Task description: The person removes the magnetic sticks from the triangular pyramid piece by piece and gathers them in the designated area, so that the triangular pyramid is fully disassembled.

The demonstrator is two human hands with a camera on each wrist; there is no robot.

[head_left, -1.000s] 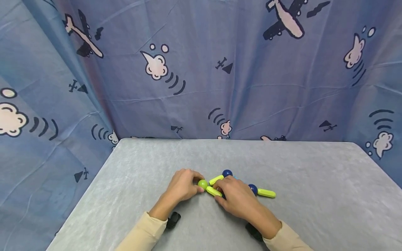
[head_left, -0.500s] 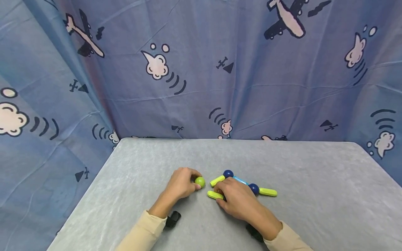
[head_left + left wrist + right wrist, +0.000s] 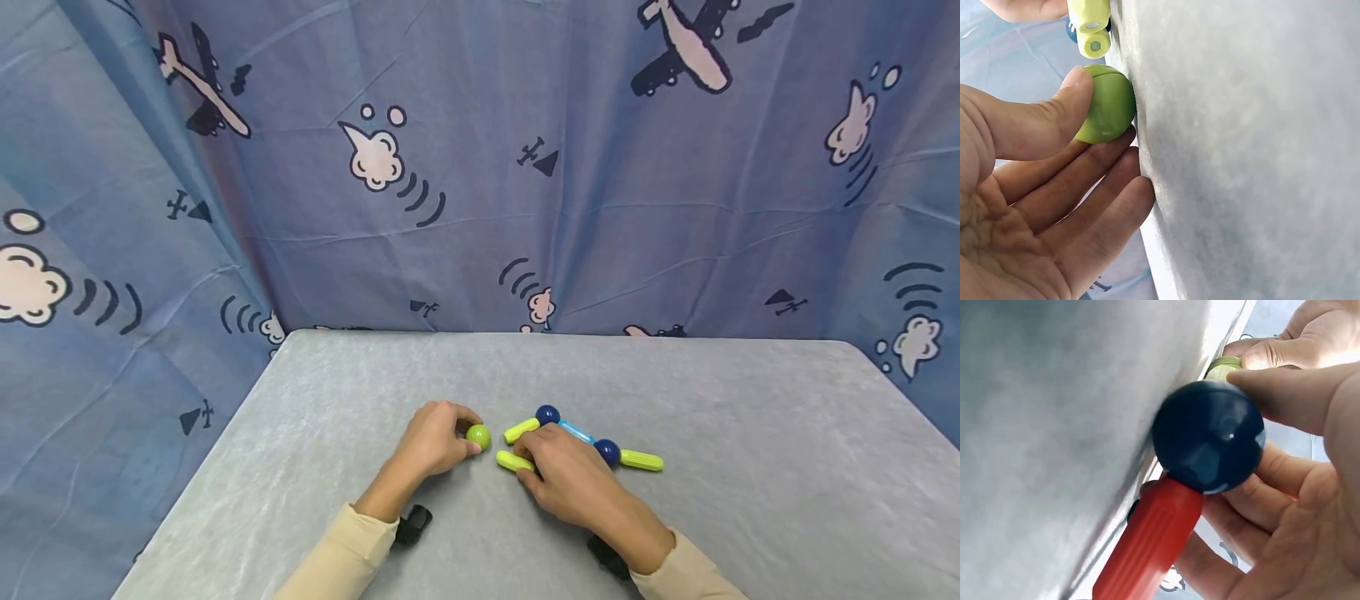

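Observation:
My left hand [image 3: 433, 440] pinches a green ball [image 3: 478, 436] between thumb and fingers; the ball [image 3: 1107, 105] sits low beside the table surface in the left wrist view. Right of it, my right hand [image 3: 562, 467] grips a yellow-green magnetic stick [image 3: 514, 461] whose left end points towards the ball, a small gap between them. In the right wrist view a dark blue ball [image 3: 1209, 437] lies by the right hand's thumb, with a red stick [image 3: 1150, 540] joined to it. The right hand hides both of these from the head view.
Behind the right hand runs a chain: a yellow-green stick [image 3: 521, 430], a dark blue ball [image 3: 547, 415], a light blue stick [image 3: 577, 432], another dark blue ball [image 3: 607, 452] and a further yellow-green stick [image 3: 641, 460]. A patterned blue curtain [image 3: 480, 167] hangs behind the grey-white table [image 3: 360, 375].
The green ball, earlier against the ends of two yellow-green sticks, came away to the left in my left hand. The gripped stick turned slightly; the right hand barely moved.

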